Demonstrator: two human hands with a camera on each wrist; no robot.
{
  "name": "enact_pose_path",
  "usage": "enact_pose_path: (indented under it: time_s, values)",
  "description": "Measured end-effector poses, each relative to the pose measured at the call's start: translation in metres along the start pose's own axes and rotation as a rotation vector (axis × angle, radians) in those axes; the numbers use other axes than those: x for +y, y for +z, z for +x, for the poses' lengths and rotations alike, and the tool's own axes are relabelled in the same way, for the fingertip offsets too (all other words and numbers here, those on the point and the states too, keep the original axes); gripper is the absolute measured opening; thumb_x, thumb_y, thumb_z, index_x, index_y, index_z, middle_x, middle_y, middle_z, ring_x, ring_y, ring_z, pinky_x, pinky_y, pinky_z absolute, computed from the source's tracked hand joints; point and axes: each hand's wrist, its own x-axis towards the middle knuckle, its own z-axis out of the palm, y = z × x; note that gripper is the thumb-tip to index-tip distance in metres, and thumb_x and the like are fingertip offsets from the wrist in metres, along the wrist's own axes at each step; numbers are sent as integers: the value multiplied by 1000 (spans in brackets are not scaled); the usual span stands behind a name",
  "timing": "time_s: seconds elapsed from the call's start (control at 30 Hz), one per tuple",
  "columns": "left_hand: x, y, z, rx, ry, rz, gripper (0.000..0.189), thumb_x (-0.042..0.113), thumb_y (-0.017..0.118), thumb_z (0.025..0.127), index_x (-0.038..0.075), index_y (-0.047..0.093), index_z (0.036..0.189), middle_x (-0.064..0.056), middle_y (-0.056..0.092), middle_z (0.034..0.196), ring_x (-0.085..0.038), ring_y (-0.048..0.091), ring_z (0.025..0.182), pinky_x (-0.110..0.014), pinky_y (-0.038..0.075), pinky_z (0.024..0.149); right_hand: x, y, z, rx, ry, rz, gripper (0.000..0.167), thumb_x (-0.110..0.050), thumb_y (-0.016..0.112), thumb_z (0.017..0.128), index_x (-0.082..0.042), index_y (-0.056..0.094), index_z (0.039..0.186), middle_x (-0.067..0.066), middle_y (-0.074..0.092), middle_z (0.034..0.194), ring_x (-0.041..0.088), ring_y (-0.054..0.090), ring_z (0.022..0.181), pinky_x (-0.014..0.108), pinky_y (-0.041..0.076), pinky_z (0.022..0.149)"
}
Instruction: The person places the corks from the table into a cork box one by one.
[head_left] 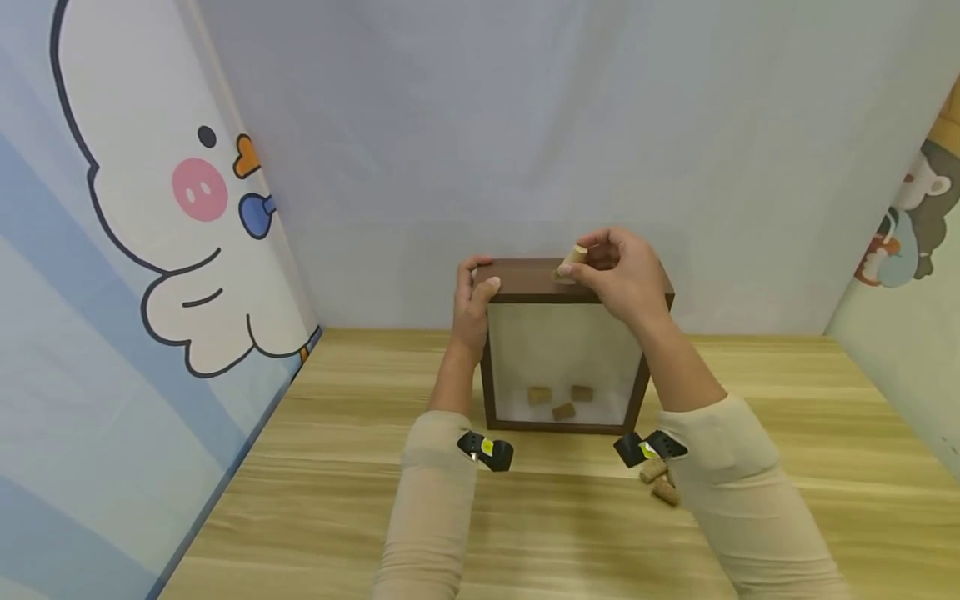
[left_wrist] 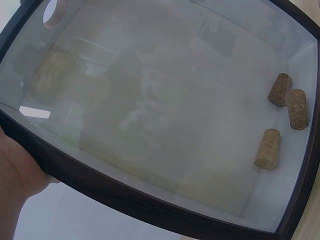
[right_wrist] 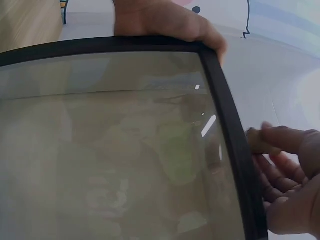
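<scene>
A dark brown shadow box point(head_left: 525, 277) with a clear front stands upright on the table. My left hand point(head_left: 471, 310) grips its upper left corner, thumb on the top near the front edge. Between the thumb and fingers of my right hand point(head_left: 628, 273) is a cork point(head_left: 576, 254), tilted, its lower end at the top of the box. The left wrist view shows a round hole point(left_wrist: 54, 12) in the top panel. Three corks lie inside on the bottom, one of them a cork point(left_wrist: 268, 149) apart from the other two. In the right wrist view the pinched cork point(right_wrist: 262, 142) is partly hidden by the frame.
Several loose corks point(head_left: 664, 492) lie on the wooden table point(head_left: 360, 467), partly covered by the right sleeve. A pale curtain point(head_left: 420, 150) hangs behind the box. Cartoon-printed panels stand at the left and right.
</scene>
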Motion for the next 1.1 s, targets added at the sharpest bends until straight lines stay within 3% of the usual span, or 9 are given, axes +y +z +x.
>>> enact_pose_path:
  time_s: [0.17, 0.37, 0.53, 0.67, 0.73, 1.0, 1.1]
  values:
    - [0, 1, 0, -3, 8, -5, 52, 31, 45, 81, 5, 37, 126, -11, 32, 129, -20, 31, 110, -38, 24, 93, -8, -3, 12, -98, 112, -84, 33, -14, 71, 82, -1, 57, 109, 17, 59, 102, 29, 57, 91, 36, 46, 72]
    - [7, 2, -3, -20, -9, 5, 50, 22, 43, 83, 0, 35, 128, -16, 29, 132, -22, 30, 112, -38, 24, 93, -8, -4, 8, -81, 144, -74, 37, -17, 72, 82, -2, 57, 112, 16, 60, 103, 29, 58, 90, 37, 47, 73]
    - [10, 2, -5, -43, -12, 8, 49, 19, 40, 85, -1, 33, 128, -19, 24, 137, -23, 29, 113, -40, 23, 94, -3, -12, -20, 18, 56, -17, 40, -28, 69, 84, -1, 57, 112, 12, 62, 101, 22, 58, 89, 33, 45, 76]
    - [3, 0, -3, -41, 1, 6, 47, 22, 41, 86, 1, 34, 128, -17, 21, 142, -21, 30, 111, -40, 23, 93, 12, -21, -46, 57, -83, 105, 34, -17, 66, 86, 5, 58, 110, 11, 62, 96, 16, 59, 82, 23, 47, 71]
    - [0, 0, -2, -34, 11, 5, 49, 26, 42, 85, 3, 35, 127, -15, 23, 141, -20, 30, 111, -39, 23, 93, 21, -27, -56, 48, -115, 150, 32, -13, 65, 86, 6, 57, 110, 9, 61, 94, 14, 59, 80, 21, 47, 70]
    - [-5, 2, 0, -15, 22, 13, 52, 33, 44, 82, 6, 37, 125, -9, 27, 136, -20, 31, 112, -40, 23, 94, 60, -48, -89, 36, -16, 162, 31, -15, 64, 88, 5, 56, 110, 1, 61, 95, 11, 61, 83, 19, 47, 72]
    - [1, 4, -1, -19, 15, 17, 51, 31, 43, 82, 5, 36, 125, -10, 26, 139, -21, 29, 116, -42, 22, 96, 71, -58, -99, 6, -8, 142, 29, -13, 63, 88, 5, 56, 110, 0, 62, 94, 11, 61, 83, 19, 47, 72]
